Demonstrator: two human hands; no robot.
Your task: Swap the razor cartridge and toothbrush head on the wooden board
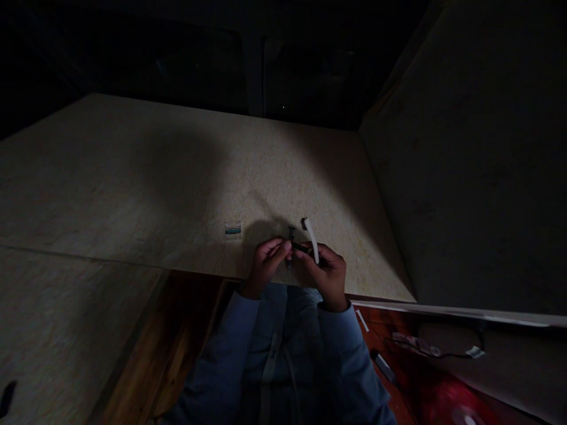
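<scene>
Both of my hands meet just above the table's front edge. My left hand is closed in a pinch around what looks like a razor, its small dark head pointing away from me. My right hand is closed on a toothbrush with a curved white handle and dark bristles, held upright. Between the two sets of fingertips runs a short dark stick, whose kind I cannot make out in the dim light. Left of my hands lies a small clear case with a teal strip inside.
The pale speckled table runs back to a dark window. A panel rises along its right side. At lower left is another pale surface. On the reddish floor at right are a cable and a grey object.
</scene>
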